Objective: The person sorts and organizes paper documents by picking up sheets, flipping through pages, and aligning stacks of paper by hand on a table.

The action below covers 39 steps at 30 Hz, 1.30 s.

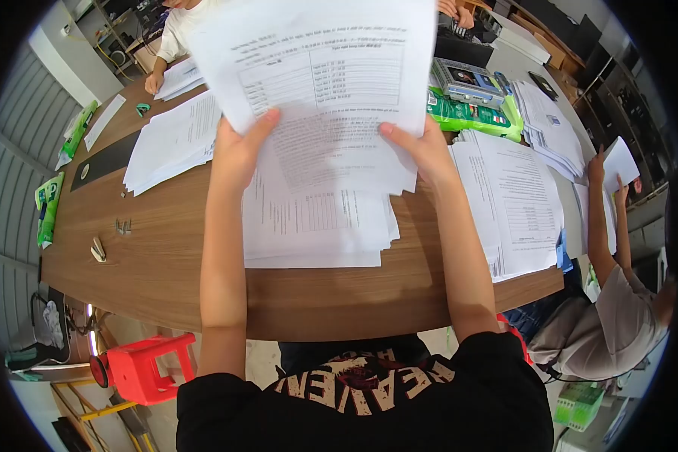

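Several printed sheets (324,83) are held up together over the table, upside down text and a table grid showing on the front one. My left hand (242,147) grips their left edge, thumb on the front. At the right edge my right hand (422,147) pinches them the same way; the other fingers of both hands are behind the paper. Below the raised sheets, a loose paper pile (309,252) lies on the wooden table (339,301), its edges uneven. To its right rests another printed stack (516,211), and a further stack (169,143) is on the left.
Staples (123,226) and a small stapler-like item (98,249) lie at left. Green packages (49,209) stand along the left edge; another green package (474,113) is behind the right stack. A co-worker (618,301) holds paper at right; another person (184,34) is at back left.
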{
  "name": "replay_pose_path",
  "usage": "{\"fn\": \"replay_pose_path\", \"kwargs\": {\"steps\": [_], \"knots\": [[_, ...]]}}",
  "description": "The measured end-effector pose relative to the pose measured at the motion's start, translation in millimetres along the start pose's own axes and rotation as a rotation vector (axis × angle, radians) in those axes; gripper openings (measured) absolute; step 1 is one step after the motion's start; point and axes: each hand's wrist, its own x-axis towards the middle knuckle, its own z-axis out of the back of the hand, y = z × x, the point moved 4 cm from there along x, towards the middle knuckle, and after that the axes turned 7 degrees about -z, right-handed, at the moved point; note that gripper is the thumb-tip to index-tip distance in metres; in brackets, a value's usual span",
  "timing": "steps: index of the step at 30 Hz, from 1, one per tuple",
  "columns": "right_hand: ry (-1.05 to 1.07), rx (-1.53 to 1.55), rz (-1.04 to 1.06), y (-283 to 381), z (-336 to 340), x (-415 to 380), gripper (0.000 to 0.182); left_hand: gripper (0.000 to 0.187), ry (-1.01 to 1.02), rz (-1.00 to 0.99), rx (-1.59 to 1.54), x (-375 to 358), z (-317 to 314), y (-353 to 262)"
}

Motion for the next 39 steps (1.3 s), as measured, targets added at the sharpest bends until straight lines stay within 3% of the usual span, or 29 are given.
{"fn": "replay_pose_path", "kwargs": {"steps": [4,8,10,16,22,30,32,34,35,37,39], "knots": [[0.009,0.034,0.121,18.4,-8.0,-8.7,0.045,0.034,0.013,-0.107,-0.010,-5.4,-5.7,-31.2],[0.061,-0.042,0.021,-22.0,-7.6,2.1,0.046,0.032,0.071,-0.091,0.098,-1.9,-2.6,7.0],[0.246,-0.295,-0.057,-31.7,-10.1,6.6,0.048,0.033,0.053,0.059,0.133,0.5,-0.8,24.4],[0.073,-0.062,-0.081,-6.9,-10.0,-0.3,0.045,0.036,0.111,0.010,0.046,1.4,-1.0,14.8],[0.042,0.064,-0.023,-57.1,-3.8,14.1,0.043,0.036,0.164,0.071,0.251,-2.2,-2.1,55.7],[-0.033,-0.092,0.091,-33.1,0.6,10.1,0.038,0.037,0.140,0.026,0.192,-2.9,6.2,61.9],[0.009,-0.045,-0.037,-42.4,2.1,6.3,0.036,0.041,0.139,0.017,0.182,-8.1,11.5,70.6],[0.019,-0.023,0.042,-63.0,4.0,7.7,0.035,0.052,0.148,0.017,0.267,-16.2,16.2,79.3],[-0.003,-0.074,-0.080,-57.8,1.1,1.0,0.035,0.056,0.186,0.145,0.413,-16.9,22.7,80.5],[0.068,0.008,0.096,-72.9,-3.4,11.3,0.039,0.056,0.180,0.177,0.443,-14.7,38.5,98.7],[0.058,-0.050,0.144,-52.9,3.9,14.8,0.040,0.060,0.164,0.038,0.391,-1.4,36.8,112.0]]}}
